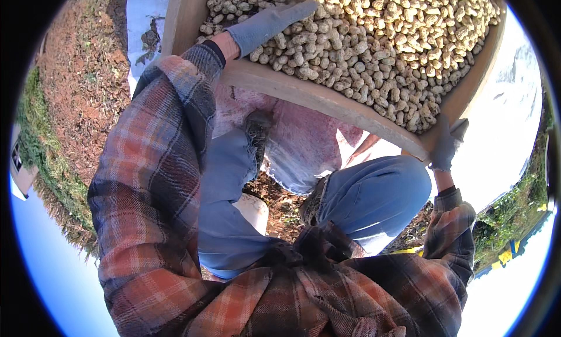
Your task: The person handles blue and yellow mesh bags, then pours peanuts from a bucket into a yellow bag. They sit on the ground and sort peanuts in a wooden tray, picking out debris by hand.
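Observation:
A wooden-sided tray [315, 90] before me holds a thick layer of unshelled peanuts [350, 52]. My left hand [274, 23], in a grey-blue glove, reaches over the near left corner and lies on the peanuts, its fingers stretched out to the right. My right hand [448, 142], in a darker-looking grey glove, is at the tray's near right corner, against the outer side of the wood. Part of its fingers is hidden by the corner and by shade. Some of the peanuts at the left lie in shadow, and a thinner patch shows there.
Pale sheeting [504, 104] spreads under and beside the tray, with a reddish stained part [302, 135] near my feet. My knees, in blue jeans [377, 192], are bent close to the tray's near edge. Reddish soil with dry leaves [83, 96] lies at the left.

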`<state>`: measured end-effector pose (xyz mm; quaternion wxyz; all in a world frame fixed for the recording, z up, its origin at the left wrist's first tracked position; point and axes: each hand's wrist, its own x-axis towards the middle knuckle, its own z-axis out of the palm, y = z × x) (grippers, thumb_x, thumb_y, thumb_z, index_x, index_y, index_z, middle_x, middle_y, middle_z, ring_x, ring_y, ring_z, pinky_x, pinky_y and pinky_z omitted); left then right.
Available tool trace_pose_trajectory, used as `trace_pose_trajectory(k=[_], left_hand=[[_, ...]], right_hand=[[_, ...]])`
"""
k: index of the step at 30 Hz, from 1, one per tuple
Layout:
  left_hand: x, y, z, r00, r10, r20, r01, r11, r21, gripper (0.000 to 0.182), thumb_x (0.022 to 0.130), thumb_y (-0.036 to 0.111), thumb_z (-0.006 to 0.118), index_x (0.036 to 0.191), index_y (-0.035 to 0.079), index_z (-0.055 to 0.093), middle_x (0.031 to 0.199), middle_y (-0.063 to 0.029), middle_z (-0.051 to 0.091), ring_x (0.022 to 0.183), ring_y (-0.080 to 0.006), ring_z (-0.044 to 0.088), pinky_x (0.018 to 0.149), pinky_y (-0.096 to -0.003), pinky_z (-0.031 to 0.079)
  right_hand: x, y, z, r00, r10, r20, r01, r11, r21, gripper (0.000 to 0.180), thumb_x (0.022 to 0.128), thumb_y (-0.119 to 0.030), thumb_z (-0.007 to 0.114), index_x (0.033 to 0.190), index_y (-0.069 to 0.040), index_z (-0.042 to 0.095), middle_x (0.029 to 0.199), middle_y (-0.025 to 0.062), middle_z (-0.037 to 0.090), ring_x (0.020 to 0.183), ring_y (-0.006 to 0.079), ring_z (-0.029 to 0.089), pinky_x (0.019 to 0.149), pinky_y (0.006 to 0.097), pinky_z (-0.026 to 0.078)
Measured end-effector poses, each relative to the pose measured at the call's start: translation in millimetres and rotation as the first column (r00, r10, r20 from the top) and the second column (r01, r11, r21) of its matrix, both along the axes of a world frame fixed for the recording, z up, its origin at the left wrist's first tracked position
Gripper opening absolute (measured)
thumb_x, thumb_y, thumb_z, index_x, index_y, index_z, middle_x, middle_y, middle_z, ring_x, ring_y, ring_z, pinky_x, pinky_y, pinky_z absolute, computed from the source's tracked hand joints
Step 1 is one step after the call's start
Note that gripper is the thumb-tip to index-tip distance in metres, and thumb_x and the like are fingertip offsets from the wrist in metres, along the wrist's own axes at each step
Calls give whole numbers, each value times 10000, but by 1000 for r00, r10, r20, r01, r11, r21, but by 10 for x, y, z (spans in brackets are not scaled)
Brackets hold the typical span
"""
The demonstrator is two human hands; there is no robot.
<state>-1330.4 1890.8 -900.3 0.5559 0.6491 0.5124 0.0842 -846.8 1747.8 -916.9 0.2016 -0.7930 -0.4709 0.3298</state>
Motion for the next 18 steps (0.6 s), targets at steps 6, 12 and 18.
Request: trace_pose_trajectory(k=[6, 12, 18], left_hand=[[638, 63, -12, 996, 93, -5, -92, 967, -238, 819, 850, 773, 623, 1267, 74, 718, 1149, -175, 747, 1069, -311, 708, 967, -384, 529], [1086, -46, 232, 943, -296, -154, 299, 954, -5, 549, 876, 511, 654, 1267, 133, 722, 1117, -163, 737, 1046, -348, 691, 1047, -448, 462], [261, -75, 412, 844, -424, -327, 486, 864, 133, 338, 850, 353, 677, 1130, 185, 765, 1173, -108, 695, 1172, -308, 610, 1101, -456, 402]], right_hand=[[115, -228, -305, 855, 253, 453, -263, 964, -42, 746, 909, -367, 660, 1562, -185, 348, 1569, 465, 144, 1371, 658, 324, 1113, 642, 383], [191, -207, -315, 855, 298, 425, -225, 950, -215, 682, 846, -361, 693, 1462, -172, 469, 1594, 464, 103, 1440, 615, 285, 1137, 628, 372], [259, -222, -406, 837, 261, 481, -239, 965, -109, 665, 856, -384, 698, 1457, -191, 488, 1525, 387, 306, 1312, 528, 456, 1045, 556, 471]])
